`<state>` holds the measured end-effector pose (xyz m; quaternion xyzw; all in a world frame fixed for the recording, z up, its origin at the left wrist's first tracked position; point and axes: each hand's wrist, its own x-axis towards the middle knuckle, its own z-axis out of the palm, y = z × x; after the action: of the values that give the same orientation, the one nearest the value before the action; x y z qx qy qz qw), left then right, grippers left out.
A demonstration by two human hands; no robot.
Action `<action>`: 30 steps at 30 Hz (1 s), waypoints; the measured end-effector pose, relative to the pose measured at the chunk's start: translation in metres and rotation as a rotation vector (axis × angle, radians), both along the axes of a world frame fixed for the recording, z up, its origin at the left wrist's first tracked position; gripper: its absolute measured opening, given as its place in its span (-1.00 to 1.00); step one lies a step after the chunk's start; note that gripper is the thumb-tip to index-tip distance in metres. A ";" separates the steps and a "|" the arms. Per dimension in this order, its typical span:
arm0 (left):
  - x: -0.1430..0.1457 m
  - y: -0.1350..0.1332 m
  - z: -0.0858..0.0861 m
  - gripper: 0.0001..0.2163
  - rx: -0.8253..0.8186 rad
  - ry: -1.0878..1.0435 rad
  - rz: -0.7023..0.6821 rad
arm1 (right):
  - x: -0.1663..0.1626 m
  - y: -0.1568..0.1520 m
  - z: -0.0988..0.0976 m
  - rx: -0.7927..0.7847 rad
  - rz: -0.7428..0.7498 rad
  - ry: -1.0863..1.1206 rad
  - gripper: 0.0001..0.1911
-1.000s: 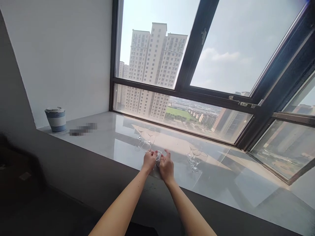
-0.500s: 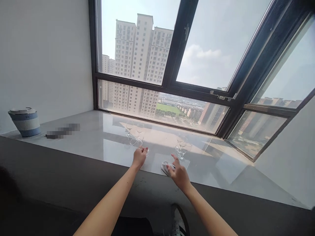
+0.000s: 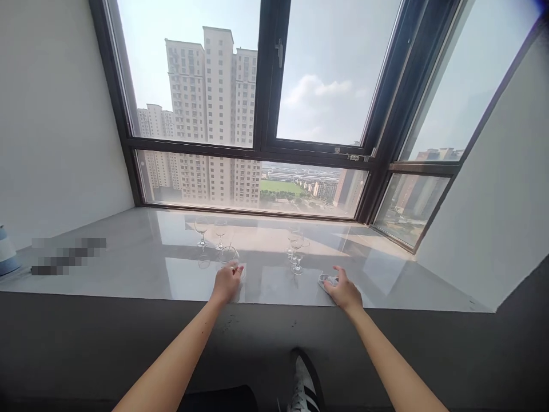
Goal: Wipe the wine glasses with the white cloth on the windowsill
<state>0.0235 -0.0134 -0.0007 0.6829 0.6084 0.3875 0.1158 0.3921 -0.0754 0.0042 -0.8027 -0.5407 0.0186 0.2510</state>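
Note:
My left hand (image 3: pixel 228 283) is closed around the stem of a clear wine glass (image 3: pixel 228 253), whose bowl leans away toward the window. Two more wine glasses, one on the left (image 3: pixel 201 230) and one beside it (image 3: pixel 220 232), stand upright behind it. My right hand (image 3: pixel 345 292) is at a crumpled white cloth (image 3: pixel 326 279), with thumb and forefinger curled about it near the sill's front edge. Between my hands, farther back, stands a close group of clear stemmed glasses (image 3: pixel 297 252), partly overlapping.
The glossy pale windowsill (image 3: pixel 137 274) runs below a dark-framed window (image 3: pixel 263 151). A blue-and-white container (image 3: pixel 6 252) stands at the far left, cut by the picture's edge, near a blurred dark object (image 3: pixel 68 257). A shoe (image 3: pixel 303 383) shows below the sill.
My right hand has moved right along the sill, and the white cloth has shifted with it, away from the glass group. My left hand still holds the wine glass. The view has turned.

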 end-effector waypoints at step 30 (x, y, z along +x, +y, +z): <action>0.148 0.137 0.029 -0.82 -0.292 0.406 -0.079 | -0.004 0.000 -0.005 0.156 -0.056 0.013 -0.54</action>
<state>0.1712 0.1235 0.0284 0.7459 0.6416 0.1457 0.1036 0.3885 -0.0755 -0.0009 -0.7952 -0.5164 -0.0256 0.3167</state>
